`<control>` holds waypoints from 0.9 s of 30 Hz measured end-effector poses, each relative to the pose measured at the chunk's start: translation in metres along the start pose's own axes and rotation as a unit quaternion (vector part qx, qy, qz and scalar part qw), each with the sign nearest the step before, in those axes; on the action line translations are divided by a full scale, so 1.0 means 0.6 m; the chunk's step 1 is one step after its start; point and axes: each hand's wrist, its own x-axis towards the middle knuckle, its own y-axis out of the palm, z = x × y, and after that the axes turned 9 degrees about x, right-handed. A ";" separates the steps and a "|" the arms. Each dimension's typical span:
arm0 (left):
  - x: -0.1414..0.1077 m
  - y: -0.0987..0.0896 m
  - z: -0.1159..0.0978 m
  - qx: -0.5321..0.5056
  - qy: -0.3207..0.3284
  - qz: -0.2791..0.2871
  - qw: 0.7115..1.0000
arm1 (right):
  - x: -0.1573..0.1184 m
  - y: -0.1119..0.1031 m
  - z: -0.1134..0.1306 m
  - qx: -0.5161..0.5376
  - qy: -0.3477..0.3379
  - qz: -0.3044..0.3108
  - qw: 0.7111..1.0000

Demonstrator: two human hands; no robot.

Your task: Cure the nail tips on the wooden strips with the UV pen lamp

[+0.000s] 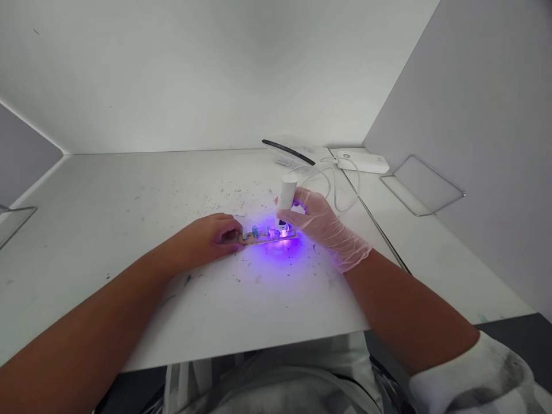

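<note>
A narrow strip (259, 240) with several small bluish, glassy pieces standing on it lies at the middle of the white table. My left hand (215, 237), bare, pinches the strip's left end between thumb and fingers. In a clear glove, my right hand (317, 218) is closed round a white cylindrical lamp (287, 192). The lamp stands upright over the right part of the strip, and its lower end throws violet light onto the pieces and the table there. Whether the lamp touches the pieces cannot be made out.
Behind the lamp are a clear sheet with a black edge (288, 152) and a looped white cable (357, 187). A white power bank-like box (363, 161) lies at the back right. Wire frames (417, 214) stand at both sides. Dark specks dot the white table (172, 190).
</note>
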 end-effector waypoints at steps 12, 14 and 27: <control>0.000 0.000 -0.001 -0.003 -0.007 0.005 1.000 | 0.000 0.001 0.001 -0.006 -0.002 -0.003 1.000; 0.000 -0.001 -0.002 0.000 -0.007 0.005 1.000 | 0.000 0.001 0.000 -0.003 -0.003 -0.003 1.000; 0.000 0.003 0.001 -0.005 -0.007 -0.002 1.000 | 0.000 0.000 0.001 -0.006 -0.003 -0.002 1.000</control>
